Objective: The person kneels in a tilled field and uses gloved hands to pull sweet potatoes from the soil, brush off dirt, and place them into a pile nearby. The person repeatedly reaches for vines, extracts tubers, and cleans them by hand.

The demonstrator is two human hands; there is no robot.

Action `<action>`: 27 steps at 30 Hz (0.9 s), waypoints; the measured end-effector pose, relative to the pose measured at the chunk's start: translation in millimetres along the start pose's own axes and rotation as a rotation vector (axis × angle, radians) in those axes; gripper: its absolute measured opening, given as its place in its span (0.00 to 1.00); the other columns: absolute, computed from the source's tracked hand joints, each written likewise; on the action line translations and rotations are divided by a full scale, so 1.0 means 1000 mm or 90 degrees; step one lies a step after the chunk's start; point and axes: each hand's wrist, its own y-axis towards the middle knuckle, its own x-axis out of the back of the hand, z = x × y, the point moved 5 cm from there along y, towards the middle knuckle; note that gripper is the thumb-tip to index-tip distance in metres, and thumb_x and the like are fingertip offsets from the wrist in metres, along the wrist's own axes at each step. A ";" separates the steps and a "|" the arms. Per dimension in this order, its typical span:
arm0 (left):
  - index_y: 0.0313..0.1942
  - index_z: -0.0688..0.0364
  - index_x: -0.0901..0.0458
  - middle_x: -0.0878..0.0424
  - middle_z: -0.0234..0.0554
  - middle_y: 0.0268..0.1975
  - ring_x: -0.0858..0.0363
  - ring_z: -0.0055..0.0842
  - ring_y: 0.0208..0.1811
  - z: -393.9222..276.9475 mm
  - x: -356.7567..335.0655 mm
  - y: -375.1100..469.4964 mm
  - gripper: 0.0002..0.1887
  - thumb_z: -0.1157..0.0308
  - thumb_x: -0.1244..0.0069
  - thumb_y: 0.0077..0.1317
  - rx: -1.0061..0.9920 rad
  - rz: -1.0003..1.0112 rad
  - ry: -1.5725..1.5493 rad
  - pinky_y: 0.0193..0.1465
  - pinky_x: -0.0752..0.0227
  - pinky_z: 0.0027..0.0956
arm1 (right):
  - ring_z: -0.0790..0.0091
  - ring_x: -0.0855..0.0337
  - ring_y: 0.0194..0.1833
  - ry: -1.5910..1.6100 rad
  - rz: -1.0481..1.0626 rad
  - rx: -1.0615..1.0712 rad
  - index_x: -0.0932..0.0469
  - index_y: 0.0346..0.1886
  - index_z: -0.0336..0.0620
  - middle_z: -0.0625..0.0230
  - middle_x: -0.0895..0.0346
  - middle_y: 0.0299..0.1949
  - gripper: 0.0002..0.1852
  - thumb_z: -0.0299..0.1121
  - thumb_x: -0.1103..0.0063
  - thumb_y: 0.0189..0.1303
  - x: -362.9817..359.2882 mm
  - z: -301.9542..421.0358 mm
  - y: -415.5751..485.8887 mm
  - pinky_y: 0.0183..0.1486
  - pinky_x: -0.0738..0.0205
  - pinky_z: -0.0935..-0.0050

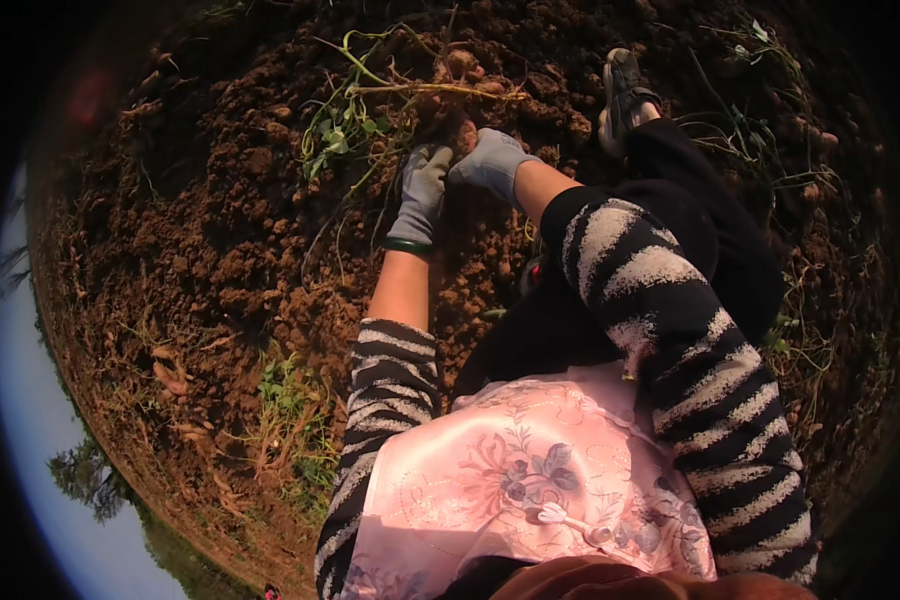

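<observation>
My left hand (424,176), in a grey work glove with a dark green band at the wrist, is at the soil beside a reddish sweet potato (466,136). My right hand (491,161), gloved alike, rests against that root's lower right side with its fingers bent; how firmly either hand grips is hidden. Just above the hands, more sweet potatoes (461,64) lie clumped with soil and roots. A yellowish vine stem (442,88) crosses over them, and green leafy vines (337,139) spread to the left.
Clumpy brown soil (232,225) surrounds me. Several dug sweet potatoes (171,379) lie at the lower left near a green vine clump (289,390). My dark shoe (622,97) is planted at the upper right, with more vines (757,142) beyond it.
</observation>
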 end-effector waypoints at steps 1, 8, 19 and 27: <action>0.64 0.71 0.27 0.19 0.52 0.61 0.17 0.33 0.54 -0.004 -0.026 -0.004 0.22 0.68 0.54 0.75 0.011 -0.020 0.044 0.60 0.24 0.31 | 0.51 0.16 0.55 -0.005 -0.029 -0.033 0.22 0.57 0.40 0.53 0.17 0.54 0.32 0.42 0.25 0.47 0.006 -0.014 0.003 0.56 0.23 0.61; 0.66 0.68 0.25 0.22 0.53 0.67 0.24 0.41 0.68 -0.080 -0.083 -0.035 0.34 0.46 0.54 0.75 -0.273 0.164 0.493 0.71 0.32 0.37 | 0.52 0.14 0.54 0.022 0.024 -0.011 0.20 0.59 0.35 0.47 0.17 0.55 0.32 0.42 0.27 0.52 0.003 -0.048 0.032 0.54 0.20 0.62; 0.59 0.69 0.20 0.14 0.46 0.53 0.15 0.27 0.46 -0.065 -0.055 -0.007 0.19 0.67 0.58 0.78 0.131 0.014 -0.040 0.51 0.22 0.26 | 0.56 0.14 0.51 -0.017 0.048 -0.020 0.19 0.56 0.38 0.55 0.14 0.49 0.35 0.43 0.21 0.43 -0.008 -0.027 0.026 0.51 0.20 0.62; 0.59 0.71 0.20 0.16 0.59 0.58 0.16 0.39 0.57 -0.101 -0.101 -0.022 0.24 0.61 0.45 0.72 0.032 0.023 0.282 0.61 0.25 0.33 | 0.56 0.14 0.47 0.009 0.067 0.109 0.17 0.49 0.39 0.55 0.13 0.46 0.26 0.38 0.23 0.44 -0.024 -0.026 0.026 0.50 0.21 0.62</action>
